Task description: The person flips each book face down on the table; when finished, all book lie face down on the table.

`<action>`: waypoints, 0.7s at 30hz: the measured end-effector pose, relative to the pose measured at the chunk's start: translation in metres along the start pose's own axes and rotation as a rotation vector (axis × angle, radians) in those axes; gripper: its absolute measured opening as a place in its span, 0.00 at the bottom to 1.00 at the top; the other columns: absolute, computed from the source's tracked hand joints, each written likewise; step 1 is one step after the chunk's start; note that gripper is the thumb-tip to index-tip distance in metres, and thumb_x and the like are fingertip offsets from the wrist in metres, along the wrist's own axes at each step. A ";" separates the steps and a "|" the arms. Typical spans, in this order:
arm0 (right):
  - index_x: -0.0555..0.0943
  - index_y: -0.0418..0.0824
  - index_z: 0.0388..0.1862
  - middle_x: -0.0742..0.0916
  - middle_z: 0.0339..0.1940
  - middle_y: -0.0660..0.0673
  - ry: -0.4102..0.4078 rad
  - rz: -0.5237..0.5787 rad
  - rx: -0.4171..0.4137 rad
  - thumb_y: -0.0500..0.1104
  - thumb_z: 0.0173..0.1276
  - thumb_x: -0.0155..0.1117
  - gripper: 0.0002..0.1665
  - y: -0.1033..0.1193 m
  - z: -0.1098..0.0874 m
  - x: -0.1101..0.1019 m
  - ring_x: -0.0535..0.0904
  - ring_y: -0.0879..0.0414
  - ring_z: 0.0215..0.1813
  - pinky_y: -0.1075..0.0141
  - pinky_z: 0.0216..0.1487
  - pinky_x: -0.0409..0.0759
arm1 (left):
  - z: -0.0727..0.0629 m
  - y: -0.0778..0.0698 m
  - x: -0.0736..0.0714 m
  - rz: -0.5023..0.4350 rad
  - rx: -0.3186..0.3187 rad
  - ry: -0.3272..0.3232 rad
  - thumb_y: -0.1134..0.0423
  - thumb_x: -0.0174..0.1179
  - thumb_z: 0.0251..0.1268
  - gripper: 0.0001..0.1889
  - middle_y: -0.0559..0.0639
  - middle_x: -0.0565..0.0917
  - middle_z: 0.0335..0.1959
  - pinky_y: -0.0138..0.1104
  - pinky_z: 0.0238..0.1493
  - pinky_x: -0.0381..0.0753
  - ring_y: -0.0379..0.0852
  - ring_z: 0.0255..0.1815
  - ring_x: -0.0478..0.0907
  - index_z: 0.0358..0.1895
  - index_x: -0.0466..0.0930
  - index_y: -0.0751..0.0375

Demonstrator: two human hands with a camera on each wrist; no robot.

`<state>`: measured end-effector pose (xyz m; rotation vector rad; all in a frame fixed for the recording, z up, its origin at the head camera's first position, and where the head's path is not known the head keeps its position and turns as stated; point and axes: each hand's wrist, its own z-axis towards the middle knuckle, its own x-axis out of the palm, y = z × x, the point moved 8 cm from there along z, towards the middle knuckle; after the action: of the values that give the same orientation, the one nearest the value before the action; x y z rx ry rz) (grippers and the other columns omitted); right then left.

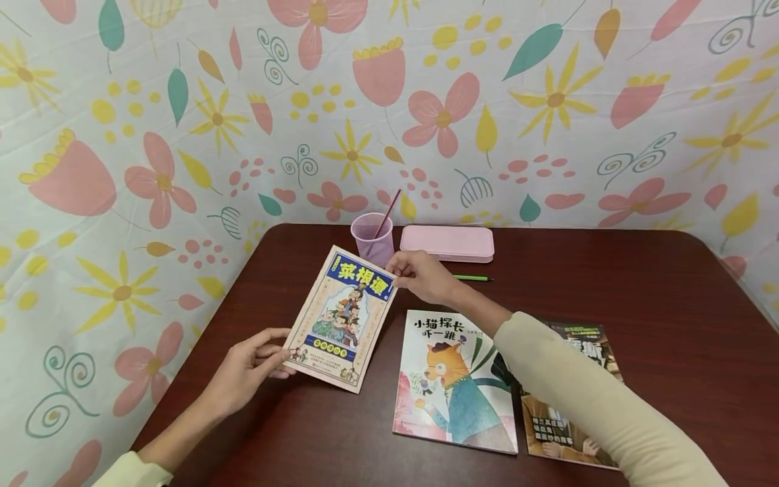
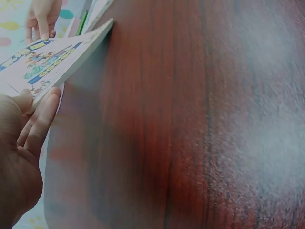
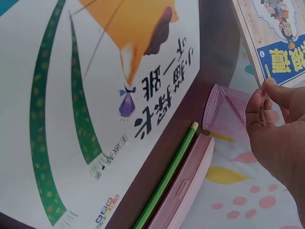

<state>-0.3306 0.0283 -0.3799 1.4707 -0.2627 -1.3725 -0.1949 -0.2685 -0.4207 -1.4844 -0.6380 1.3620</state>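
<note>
A thin book with a blue title band and cartoon figures (image 1: 347,318) is held tilted above the left part of the table. My left hand (image 1: 252,365) pinches its lower left edge, thumb on the cover and fingers beneath, as the left wrist view shows too. At the upper right corner, my right hand (image 1: 426,276) pinches the book between thumb and fingers. Below the right forearm lies a white picture book with an orange cat (image 1: 456,385), flat on the table. Beside it is a darker book (image 1: 572,433), partly hidden by the right sleeve.
Behind the held book stands a pink mesh cup (image 1: 374,243) with a dark red pencil (image 1: 388,213) in it. A pink pencil case (image 1: 447,242) lies at the back edge, and a green pencil (image 1: 473,277) in front of it. Flowered cloth (image 1: 548,135) hangs behind the dark wooden table (image 1: 681,304).
</note>
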 end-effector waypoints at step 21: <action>0.84 0.34 0.43 0.87 0.39 0.39 -0.092 0.223 0.087 0.26 0.73 0.67 0.06 -0.004 -0.004 -0.016 0.81 0.49 0.41 0.65 0.45 0.82 | 0.001 -0.022 -0.037 -0.102 0.084 -0.287 0.76 0.62 0.76 0.13 0.57 0.92 0.46 0.41 0.47 0.88 0.55 0.43 0.92 0.58 0.85 0.78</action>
<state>-0.3343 0.0433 -0.3742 1.4049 -0.5353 -1.2625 -0.1994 -0.2919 -0.3851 -1.1840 -0.8151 1.5163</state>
